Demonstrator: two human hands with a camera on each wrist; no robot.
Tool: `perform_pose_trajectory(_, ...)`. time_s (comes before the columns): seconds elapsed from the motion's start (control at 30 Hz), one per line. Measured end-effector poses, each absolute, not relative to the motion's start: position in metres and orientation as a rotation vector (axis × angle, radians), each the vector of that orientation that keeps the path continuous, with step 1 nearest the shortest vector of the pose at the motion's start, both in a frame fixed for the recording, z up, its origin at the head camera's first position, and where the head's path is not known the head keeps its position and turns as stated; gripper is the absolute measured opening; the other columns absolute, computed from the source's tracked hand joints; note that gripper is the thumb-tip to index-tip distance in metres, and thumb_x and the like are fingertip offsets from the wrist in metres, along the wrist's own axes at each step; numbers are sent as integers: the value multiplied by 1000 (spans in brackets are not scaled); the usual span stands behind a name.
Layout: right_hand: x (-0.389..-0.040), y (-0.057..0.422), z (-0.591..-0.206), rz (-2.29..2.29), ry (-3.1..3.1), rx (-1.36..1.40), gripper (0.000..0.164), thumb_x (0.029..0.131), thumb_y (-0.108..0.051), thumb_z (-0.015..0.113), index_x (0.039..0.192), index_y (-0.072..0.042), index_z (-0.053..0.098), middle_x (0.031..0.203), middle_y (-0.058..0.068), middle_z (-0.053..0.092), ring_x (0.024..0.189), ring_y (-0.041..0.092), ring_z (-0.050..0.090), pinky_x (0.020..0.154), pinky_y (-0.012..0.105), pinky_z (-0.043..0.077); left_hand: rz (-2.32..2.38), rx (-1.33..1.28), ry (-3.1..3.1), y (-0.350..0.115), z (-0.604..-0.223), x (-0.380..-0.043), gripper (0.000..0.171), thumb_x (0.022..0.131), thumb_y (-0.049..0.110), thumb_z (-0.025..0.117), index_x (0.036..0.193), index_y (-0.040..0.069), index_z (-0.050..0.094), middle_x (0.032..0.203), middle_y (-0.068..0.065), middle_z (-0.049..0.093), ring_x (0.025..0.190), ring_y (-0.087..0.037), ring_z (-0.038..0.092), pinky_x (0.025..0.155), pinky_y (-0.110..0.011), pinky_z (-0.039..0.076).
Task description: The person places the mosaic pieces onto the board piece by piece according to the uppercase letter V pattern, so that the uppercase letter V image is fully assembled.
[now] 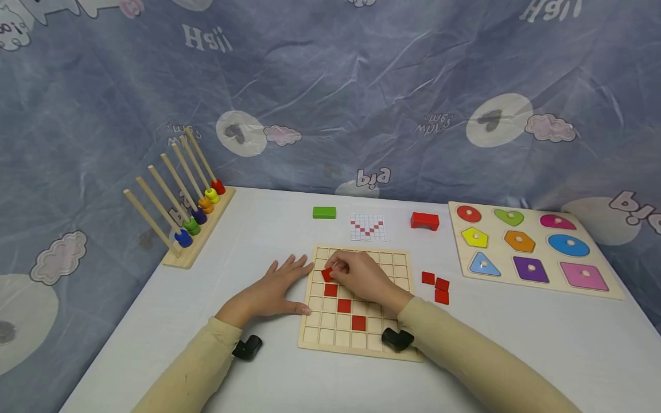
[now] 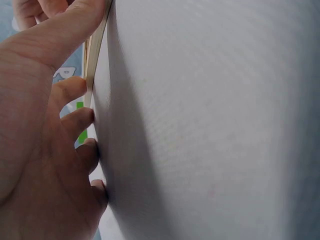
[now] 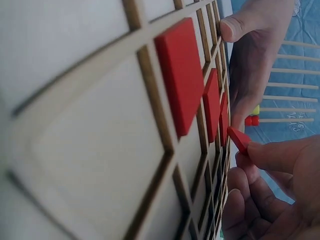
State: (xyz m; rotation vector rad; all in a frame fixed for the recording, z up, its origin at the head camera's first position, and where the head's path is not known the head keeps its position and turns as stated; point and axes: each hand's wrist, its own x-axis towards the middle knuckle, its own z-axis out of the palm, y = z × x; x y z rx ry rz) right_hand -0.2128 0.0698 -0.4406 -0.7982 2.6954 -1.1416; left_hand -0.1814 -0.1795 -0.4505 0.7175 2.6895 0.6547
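Observation:
A wooden grid board lies on the table between both hands. Between thumb and fingers, my right hand pinches a red square tile, tilted over a cell near the board's upper left; the right wrist view shows this tile edge-on. Three red tiles sit in cells along a diagonal, the nearest one lowest. My left hand is spread flat at the board's left edge, thumb and fingertips right at the rim. In the left wrist view its fingers line the board's side.
Loose red tiles lie right of the board. Behind it are a pattern card, a green block and a red block. A peg stand with coloured beads stands left; a shape puzzle lies right.

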Motion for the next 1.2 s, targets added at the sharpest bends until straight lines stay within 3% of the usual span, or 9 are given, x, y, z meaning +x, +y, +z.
perform_pose_trajectory(0.83,-214,45,-439,-1008,2701,-772,9,93,-9,74,99,-14,69,79,-7,60,71,10,55,67,28,48,638,697,2692,-178,-451,-182,103,78,56,83,160,16,35,168,-9,21,156,-33,7,124,-59,2)
perform_pose_trajectory(1.2,-214,42,-439,-915,2734,-767,13,90,-12,78,101,-13,72,92,-4,64,81,12,56,76,31,50,654,717,2687,-180,-452,-182,104,78,57,82,160,15,34,168,-10,20,156,-34,7,123,-61,2)
